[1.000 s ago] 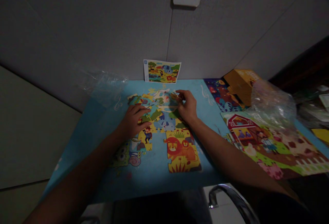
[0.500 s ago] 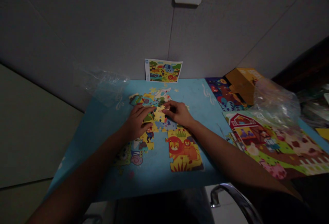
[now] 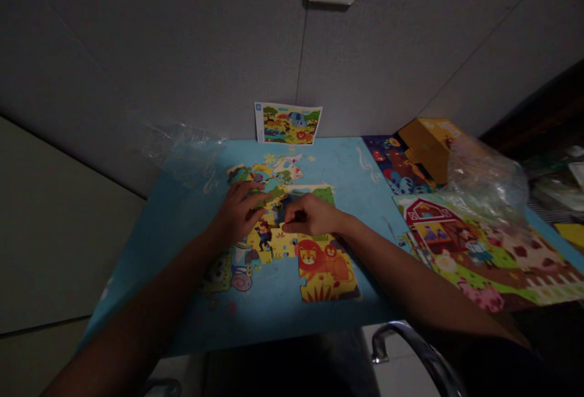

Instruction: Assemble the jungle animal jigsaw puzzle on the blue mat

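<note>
A yellow jigsaw piece (image 3: 281,245) with a small grass tuft lies between the man-figure piece (image 3: 263,236) and the joined lion pieces (image 3: 326,266). My right hand (image 3: 314,214) pinches its upper edge with thumb and fingertips. My left hand (image 3: 233,213) rests on the left side of the partly joined puzzle, fingers stretched out and apart, fingertips near a green and yellow piece (image 3: 274,195). Both hands cover parts of the middle pieces. Loose pieces (image 3: 287,172) lie in a heap just behind the hands.
A picture card (image 3: 289,123) leans against the wall behind the blue table (image 3: 182,306). Clear plastic bags lie at the back left (image 3: 187,148) and on the right (image 3: 488,178). Beside the right one are an orange box (image 3: 426,148) and a farm puzzle picture (image 3: 483,257).
My right hand has brought the yellow piece toward me, from the puzzle's upper middle to the gap left of the lions. My left hand has shifted slightly, its fingers still spread.
</note>
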`<state>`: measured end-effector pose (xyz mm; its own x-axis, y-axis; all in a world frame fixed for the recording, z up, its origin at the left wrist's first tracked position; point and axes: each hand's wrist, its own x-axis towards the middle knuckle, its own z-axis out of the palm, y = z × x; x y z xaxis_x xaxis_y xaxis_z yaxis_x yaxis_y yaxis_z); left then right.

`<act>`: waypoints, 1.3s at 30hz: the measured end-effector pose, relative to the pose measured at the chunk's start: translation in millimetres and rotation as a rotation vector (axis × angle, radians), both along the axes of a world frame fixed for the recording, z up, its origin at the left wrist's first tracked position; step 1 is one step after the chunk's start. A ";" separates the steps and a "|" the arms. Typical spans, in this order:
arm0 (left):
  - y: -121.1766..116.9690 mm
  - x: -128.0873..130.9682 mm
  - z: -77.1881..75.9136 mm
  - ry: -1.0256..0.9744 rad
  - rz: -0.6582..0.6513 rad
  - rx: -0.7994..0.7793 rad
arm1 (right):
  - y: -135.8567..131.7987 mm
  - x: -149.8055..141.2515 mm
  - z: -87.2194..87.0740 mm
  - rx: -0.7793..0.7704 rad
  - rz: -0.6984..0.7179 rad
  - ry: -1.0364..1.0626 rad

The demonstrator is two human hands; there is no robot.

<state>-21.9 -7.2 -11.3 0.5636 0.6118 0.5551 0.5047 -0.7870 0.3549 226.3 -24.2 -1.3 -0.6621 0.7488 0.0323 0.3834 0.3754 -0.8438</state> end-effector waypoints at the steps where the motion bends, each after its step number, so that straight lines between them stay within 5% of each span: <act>1: -1.2 0.1 3.2 -0.023 -0.028 0.018 | -0.4 -0.6 0.8 0.058 0.014 -0.051; 8: -11.1 1.2 12.4 0.119 -0.392 -0.220 | -1.7 -2.2 4.6 0.244 0.034 -0.250; 39: -13.5 -1.6 9.3 0.260 -0.362 -0.280 | 1.0 -3.4 6.0 0.175 0.034 -0.310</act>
